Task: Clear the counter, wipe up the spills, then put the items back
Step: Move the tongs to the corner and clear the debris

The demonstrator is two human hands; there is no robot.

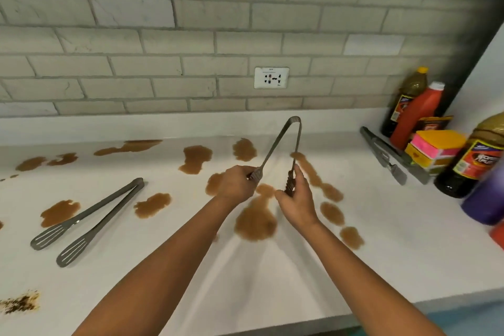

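Brown puddles spread across the white counter from the left edge to right of centre, and I see both hands raised above the biggest one. My left hand grips one arm of a pair of metal tongs; my right hand pinches the other arm by its scalloped tip. The hands sit apart, so the arms splay wide, with the hinged bend pointing up toward the tiled wall.

At lower left of the frame a second pair of tongs with slotted spatula ends lies flat on the counter, one arm crossing a puddle. A third, closed pair lies at right, just beside a stack of sponges in pink, yellow and green.

Clustered at the right edge stand a dark bottle with a yellow cap, a red squeeze bottle, a larger dark bottle and a purple container. Their labels are too blurred for me to read. A white wall socket sits mid-wall. Dark crumbly residue marks the lower left corner.
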